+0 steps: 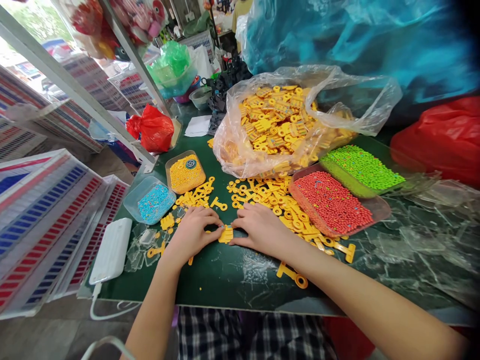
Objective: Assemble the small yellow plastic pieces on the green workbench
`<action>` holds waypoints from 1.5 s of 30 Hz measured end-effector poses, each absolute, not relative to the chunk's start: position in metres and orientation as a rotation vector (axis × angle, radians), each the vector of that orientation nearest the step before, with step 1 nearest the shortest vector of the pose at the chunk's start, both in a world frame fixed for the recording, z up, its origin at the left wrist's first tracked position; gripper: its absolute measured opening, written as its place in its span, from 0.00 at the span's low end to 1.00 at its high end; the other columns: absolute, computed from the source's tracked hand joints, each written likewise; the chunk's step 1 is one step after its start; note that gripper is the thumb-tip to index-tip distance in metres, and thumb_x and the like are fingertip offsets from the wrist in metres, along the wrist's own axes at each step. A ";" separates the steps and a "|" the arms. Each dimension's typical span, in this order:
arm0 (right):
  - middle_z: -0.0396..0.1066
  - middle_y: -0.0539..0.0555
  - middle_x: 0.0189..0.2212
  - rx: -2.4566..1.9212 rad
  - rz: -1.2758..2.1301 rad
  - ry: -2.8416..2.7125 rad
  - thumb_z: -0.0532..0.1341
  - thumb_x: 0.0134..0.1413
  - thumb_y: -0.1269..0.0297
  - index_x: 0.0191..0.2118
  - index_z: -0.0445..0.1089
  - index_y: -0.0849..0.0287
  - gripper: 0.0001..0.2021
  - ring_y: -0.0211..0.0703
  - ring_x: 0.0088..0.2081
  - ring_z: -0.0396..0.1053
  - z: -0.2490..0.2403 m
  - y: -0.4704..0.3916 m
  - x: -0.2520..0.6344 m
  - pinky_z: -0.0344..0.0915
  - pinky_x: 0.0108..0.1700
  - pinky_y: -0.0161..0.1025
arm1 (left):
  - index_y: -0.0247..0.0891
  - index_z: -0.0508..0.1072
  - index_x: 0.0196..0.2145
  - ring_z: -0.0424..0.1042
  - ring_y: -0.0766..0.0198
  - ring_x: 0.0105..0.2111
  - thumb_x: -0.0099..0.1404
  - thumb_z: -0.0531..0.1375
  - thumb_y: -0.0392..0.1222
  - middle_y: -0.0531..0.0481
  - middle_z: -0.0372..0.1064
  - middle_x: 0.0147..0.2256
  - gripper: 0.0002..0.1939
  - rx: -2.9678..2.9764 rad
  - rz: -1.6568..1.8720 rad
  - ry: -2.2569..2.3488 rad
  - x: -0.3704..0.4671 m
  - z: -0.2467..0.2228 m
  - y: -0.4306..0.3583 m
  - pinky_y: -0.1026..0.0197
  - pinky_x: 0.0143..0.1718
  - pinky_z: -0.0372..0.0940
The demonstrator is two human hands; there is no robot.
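My left hand (193,231) has its thumb and forefinger closed on the left edge of a small yellow plastic piece (226,235) with blue marks along its top. From the other side my right hand (260,229) grips the same piece, fingers curled and thumb low at its right edge. The piece is at the green tabletop, near the front. Yellow plastic parts with ring ends (270,197) lie in a heap beyond and beside my right hand. A smaller pile of yellow parts (197,194) is just past my left hand.
Trays of blue beads (153,202), yellow beads (183,175), red beads (333,202) and green beads (362,167) surround the heaps. Behind stands a clear bag (232,150) full of yellow parts. A white power bank (111,250) lies at the left edge; clear plastic pieces (423,240) cover the right.
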State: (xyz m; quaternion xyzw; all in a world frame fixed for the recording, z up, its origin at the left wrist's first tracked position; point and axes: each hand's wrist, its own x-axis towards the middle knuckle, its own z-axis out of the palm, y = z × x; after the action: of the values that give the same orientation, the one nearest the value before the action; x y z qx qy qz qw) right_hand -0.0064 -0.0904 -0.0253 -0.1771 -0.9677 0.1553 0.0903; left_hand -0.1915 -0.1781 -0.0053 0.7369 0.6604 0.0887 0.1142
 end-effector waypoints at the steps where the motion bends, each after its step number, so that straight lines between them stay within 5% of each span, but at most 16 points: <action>1: 0.73 0.54 0.31 -0.526 0.462 -2.870 0.67 0.51 0.48 0.35 0.77 0.59 0.17 0.47 0.39 0.67 -0.026 -0.090 -0.006 0.53 0.35 0.40 | 0.43 0.78 0.31 0.71 0.57 0.37 0.64 0.60 0.44 0.51 0.77 0.35 0.07 2.174 0.230 1.935 -0.191 -0.005 -0.178 0.53 0.43 0.61; 31: 0.74 0.55 0.32 -0.539 0.499 -2.899 0.67 0.52 0.50 0.37 0.78 0.59 0.16 0.47 0.40 0.68 -0.022 -0.091 -0.007 0.54 0.36 0.39 | 0.41 0.74 0.33 0.75 0.58 0.39 0.67 0.58 0.43 0.50 0.79 0.41 0.07 1.948 0.767 2.025 -0.176 -0.024 -0.225 0.55 0.43 0.66; 40: 0.74 0.55 0.32 -0.512 0.513 -2.849 0.68 0.51 0.51 0.36 0.78 0.59 0.15 0.47 0.39 0.69 -0.031 -0.091 -0.006 0.56 0.37 0.40 | 0.41 0.78 0.34 0.74 0.55 0.40 0.63 0.59 0.53 0.49 0.79 0.38 0.14 1.637 0.863 2.541 -0.249 0.017 -0.223 0.55 0.47 0.64; 45: 0.74 0.54 0.31 -0.519 0.526 -2.836 0.68 0.52 0.51 0.36 0.78 0.57 0.14 0.47 0.39 0.70 -0.034 -0.091 -0.007 0.56 0.37 0.40 | 0.39 0.81 0.37 0.74 0.52 0.36 0.60 0.59 0.54 0.46 0.77 0.34 0.18 1.391 0.675 2.934 -0.307 0.031 -0.222 0.54 0.40 0.65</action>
State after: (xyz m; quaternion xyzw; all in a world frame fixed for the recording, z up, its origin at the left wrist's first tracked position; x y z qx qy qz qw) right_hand -0.0070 -0.0907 -0.0338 -0.1762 -0.9623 0.1786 0.1054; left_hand -0.3070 -0.2222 0.0313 0.4178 0.8813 0.2027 -0.0871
